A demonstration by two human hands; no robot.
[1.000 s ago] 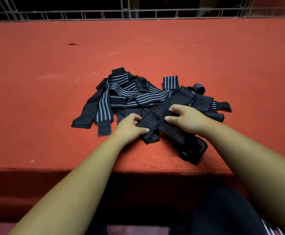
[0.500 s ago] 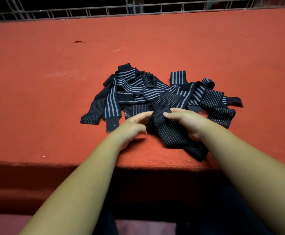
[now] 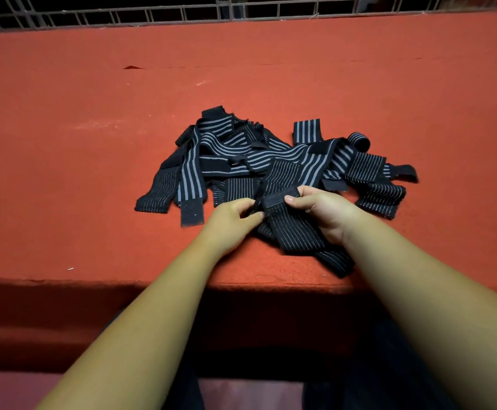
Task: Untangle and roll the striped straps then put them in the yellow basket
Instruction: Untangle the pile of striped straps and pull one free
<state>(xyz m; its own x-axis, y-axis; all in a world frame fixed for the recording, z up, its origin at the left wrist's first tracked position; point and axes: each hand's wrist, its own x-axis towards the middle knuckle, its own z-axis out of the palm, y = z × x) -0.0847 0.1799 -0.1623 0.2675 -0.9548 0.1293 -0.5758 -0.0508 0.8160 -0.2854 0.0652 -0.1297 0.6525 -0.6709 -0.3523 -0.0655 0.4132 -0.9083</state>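
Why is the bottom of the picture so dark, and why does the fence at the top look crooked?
Head view: light falls on the red tabletop and the striped straps, but the front below its edge sits in shadow; the wide-angle lens bows and tilts the metal grid.

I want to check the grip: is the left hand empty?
No, the left hand pinches a strap that the right hand holds too.
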